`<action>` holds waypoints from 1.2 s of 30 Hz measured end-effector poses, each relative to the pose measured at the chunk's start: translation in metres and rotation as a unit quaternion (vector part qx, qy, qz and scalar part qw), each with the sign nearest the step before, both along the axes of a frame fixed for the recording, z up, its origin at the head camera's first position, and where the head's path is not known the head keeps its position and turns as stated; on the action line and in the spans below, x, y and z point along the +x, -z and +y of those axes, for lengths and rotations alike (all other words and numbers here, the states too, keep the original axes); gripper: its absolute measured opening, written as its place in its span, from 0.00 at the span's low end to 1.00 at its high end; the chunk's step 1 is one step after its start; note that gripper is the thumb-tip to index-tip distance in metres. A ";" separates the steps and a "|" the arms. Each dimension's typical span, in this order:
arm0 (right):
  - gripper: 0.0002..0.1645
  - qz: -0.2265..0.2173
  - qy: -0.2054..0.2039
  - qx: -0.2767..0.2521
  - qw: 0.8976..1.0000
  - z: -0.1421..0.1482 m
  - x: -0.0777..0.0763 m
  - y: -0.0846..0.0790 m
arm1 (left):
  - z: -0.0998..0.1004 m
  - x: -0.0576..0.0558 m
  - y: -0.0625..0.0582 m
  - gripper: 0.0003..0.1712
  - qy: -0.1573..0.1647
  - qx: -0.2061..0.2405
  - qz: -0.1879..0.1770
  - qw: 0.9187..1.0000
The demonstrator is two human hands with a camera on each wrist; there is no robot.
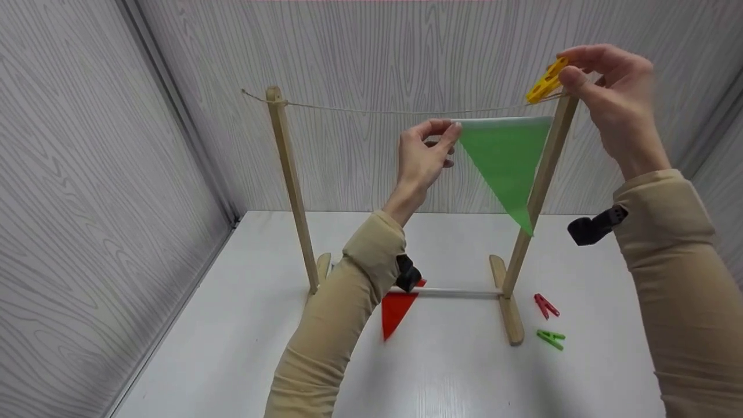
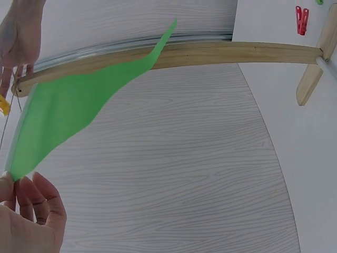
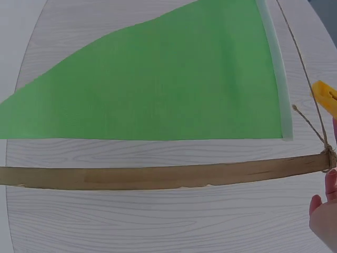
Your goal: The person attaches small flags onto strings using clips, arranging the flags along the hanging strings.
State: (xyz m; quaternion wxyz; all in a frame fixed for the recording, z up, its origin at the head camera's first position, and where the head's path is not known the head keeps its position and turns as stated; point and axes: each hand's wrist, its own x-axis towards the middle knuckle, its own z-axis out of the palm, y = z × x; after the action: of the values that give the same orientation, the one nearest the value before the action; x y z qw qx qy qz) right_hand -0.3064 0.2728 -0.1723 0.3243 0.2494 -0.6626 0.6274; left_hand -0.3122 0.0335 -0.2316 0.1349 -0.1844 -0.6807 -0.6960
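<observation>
My left hand (image 1: 426, 152) pinches the upper left corner of a green triangular pennant (image 1: 508, 157) by its white top band. The pennant hangs point down just under the string (image 1: 371, 110), its right side overlapping the right wooden post (image 1: 548, 165) in the head view. Up by that post's top, my right hand (image 1: 618, 96) pinches a yellow clothespin (image 1: 545, 82) between thumb and fingers. The clothespin's tip is right at the string, near the knot (image 3: 329, 157). In the right wrist view, the pennant's banded edge lies beside the string with a gap between them.
The left wooden post (image 1: 290, 186) holds the string's other end. A white rod (image 1: 458, 292) joins the posts low down. A red pennant (image 1: 397, 313) lies by the rod, partly behind my left sleeve. A red clothespin (image 1: 545, 306) and a green clothespin (image 1: 550, 338) lie on the white table (image 1: 453, 371).
</observation>
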 end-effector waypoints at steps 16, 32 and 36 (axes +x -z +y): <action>0.09 -0.040 0.012 0.042 0.998 0.001 -0.006 -0.010 | 0.007 0.001 -0.005 0.14 -0.007 0.014 0.006 1.000; 0.03 -0.033 0.080 0.119 0.989 -0.003 -0.010 -0.023 | 0.009 -0.001 -0.006 0.14 -0.019 0.023 -0.002 1.000; 0.03 -0.042 0.070 0.121 0.989 -0.003 -0.011 -0.023 | 0.009 -0.002 -0.007 0.15 -0.021 0.021 -0.009 1.000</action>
State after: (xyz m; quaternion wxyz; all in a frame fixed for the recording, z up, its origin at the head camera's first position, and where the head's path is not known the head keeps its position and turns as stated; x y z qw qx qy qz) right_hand -0.3175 0.2696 -0.1494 0.3064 0.2136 -0.7623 0.5285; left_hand -0.3138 0.0427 -0.2249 0.1470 -0.1610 -0.6711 -0.7086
